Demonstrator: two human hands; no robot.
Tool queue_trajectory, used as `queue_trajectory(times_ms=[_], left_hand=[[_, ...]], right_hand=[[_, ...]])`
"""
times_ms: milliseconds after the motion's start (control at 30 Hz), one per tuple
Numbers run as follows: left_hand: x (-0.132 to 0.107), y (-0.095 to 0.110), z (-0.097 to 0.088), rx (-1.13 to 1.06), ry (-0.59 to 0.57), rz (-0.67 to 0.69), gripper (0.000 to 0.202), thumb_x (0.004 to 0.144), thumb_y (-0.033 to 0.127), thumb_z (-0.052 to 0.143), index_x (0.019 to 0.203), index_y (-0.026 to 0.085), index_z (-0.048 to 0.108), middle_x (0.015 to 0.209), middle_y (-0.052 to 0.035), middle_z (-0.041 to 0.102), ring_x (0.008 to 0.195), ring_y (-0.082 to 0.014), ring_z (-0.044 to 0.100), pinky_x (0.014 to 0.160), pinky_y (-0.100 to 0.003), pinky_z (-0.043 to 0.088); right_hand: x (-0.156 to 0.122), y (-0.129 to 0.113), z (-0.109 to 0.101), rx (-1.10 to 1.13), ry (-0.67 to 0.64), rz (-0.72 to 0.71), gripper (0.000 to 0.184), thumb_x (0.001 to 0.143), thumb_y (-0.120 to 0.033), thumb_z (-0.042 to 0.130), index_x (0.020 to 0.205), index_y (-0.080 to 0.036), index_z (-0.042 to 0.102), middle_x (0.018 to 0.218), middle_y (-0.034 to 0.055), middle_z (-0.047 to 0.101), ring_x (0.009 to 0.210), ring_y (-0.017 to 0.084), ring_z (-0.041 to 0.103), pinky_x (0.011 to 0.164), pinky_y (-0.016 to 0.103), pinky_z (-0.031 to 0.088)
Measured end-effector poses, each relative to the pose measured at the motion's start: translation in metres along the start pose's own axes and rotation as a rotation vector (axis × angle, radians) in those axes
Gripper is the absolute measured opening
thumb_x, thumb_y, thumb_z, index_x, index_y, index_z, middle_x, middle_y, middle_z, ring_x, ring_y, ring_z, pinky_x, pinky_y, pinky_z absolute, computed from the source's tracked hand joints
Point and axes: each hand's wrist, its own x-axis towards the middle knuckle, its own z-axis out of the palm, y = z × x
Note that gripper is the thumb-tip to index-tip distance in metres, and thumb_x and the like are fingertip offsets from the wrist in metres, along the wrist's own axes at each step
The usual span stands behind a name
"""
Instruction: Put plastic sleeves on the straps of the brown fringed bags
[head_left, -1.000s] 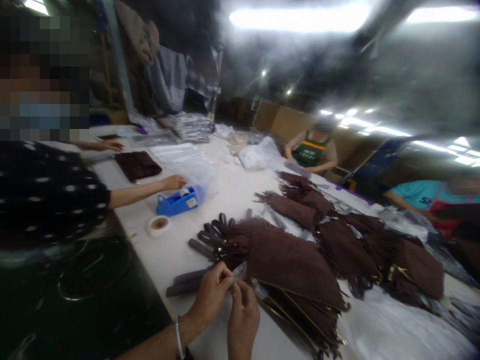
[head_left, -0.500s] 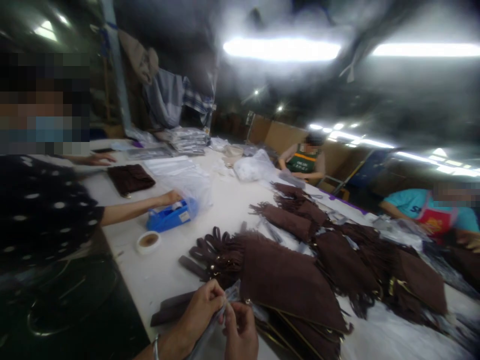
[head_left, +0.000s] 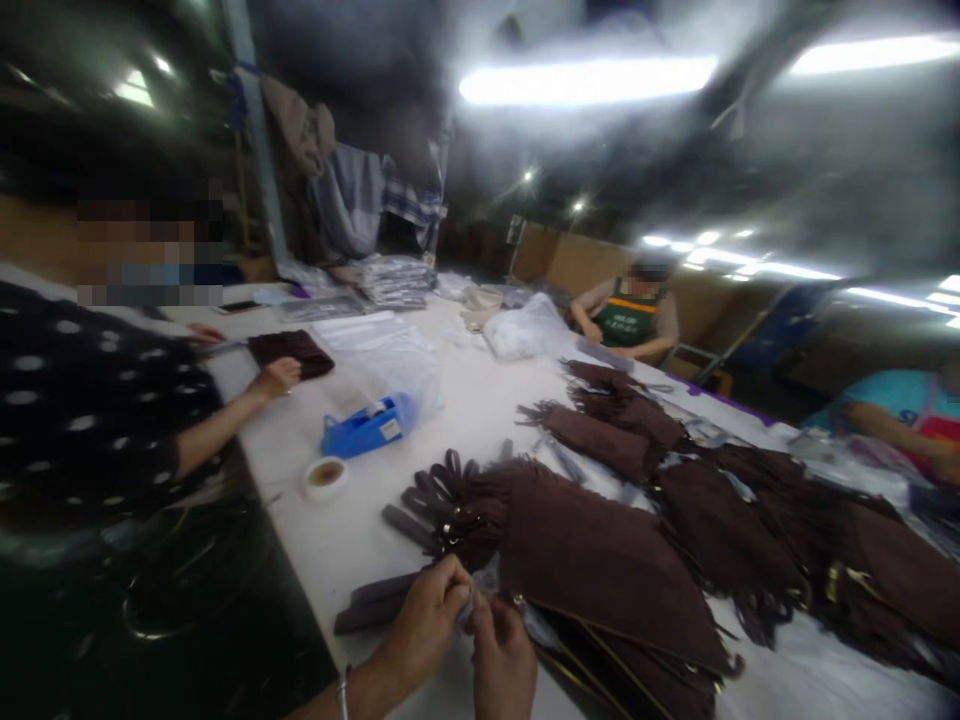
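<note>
Clear and crumpled, the plastic scrap (head_left: 482, 583) is pinched between both hands. The left hand (head_left: 427, 622) closes on it from the left, the right hand (head_left: 501, 660) from below. The brown suede bag (head_left: 600, 570) lies just right, long axis running rightward; the right hand is nearer.

Table: I see a long white table (head_left: 480, 400) running away from me.
Near edge: dark brown straps (head_left: 375, 605) lie flat beside a big pile of brown bags (head_left: 600, 560) with fringes.
Middle: more fringe bags (head_left: 600, 430) lie spread out toward the right.
Left side: a blue tape holder (head_left: 365, 432), with a small tape roll (head_left: 325, 476) near it.
Far left: one flat brown bag (head_left: 292, 350) lies next to some clear bags (head_left: 390, 350).
Far end: a puffy white plastic bag (head_left: 525, 330) and a stack of packed bags (head_left: 394, 280).
</note>
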Motion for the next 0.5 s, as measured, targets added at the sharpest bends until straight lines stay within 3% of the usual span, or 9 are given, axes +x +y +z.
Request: queue_trajectory(times_ms=[100,233,300,433,500], left_hand=[[-0.002,0.005,-0.005,0.070,0.006,-0.014,0.019,0.084,0.029,0.048,0.071,0.019,0.058,0.069,-0.0011,0.058,0.070,-0.0175,0.052,0.067,-0.028,0.039],[0.001,0.009,-0.012,-0.089,-0.050,-0.180,0.015,0.075,0.029,0.057,0.071,0.015,0.062,0.063,0.0004,0.054,0.058,-0.0130,0.045,0.058,-0.026,0.034],[0.004,0.010,-0.014,-0.165,-0.056,-0.284,0.015,0.070,0.028,0.063,0.072,0.014,0.062,0.062,0.0006,0.055,0.054,-0.0111,0.043,0.056,-0.025,0.033],[0.007,0.009,-0.013,-0.250,-0.025,-0.470,0.019,0.062,0.028,0.068,0.072,0.014,0.061,0.059,0.0014,0.055,0.051,-0.0097,0.044,0.055,-0.023,0.033],[0.007,0.008,-0.012,-0.264,0.002,-0.493,0.020,0.060,0.027,0.069,0.073,0.015,0.061,0.061,0.0013,0.057,0.054,-0.0101,0.047,0.055,-0.023,0.032]], right_hand=[[0.001,0.001,-0.001,0.001,0.037,-0.038,0.051,0.069,-0.065,0.063,0.080,-0.016,0.072,0.072,0.0071,0.071,0.059,0.019,0.061,0.052,0.026,0.045],[0.000,-0.002,-0.006,-0.013,-0.022,-0.067,0.053,0.070,-0.065,0.063,0.082,-0.015,0.072,0.072,0.0072,0.071,0.058,0.019,0.060,0.053,0.026,0.045],[-0.001,-0.002,-0.004,0.005,0.009,-0.099,0.053,0.070,-0.066,0.063,0.080,-0.015,0.072,0.068,0.0063,0.070,0.057,0.019,0.060,0.053,0.026,0.045],[-0.001,-0.001,0.002,0.059,0.109,-0.126,0.052,0.072,-0.067,0.060,0.077,-0.016,0.072,0.069,0.0067,0.071,0.063,0.021,0.062,0.058,0.027,0.047],[-0.001,0.000,0.003,0.052,0.063,-0.113,0.052,0.072,-0.066,0.061,0.080,-0.016,0.072,0.075,0.0079,0.072,0.070,0.023,0.065,0.064,0.028,0.049]])
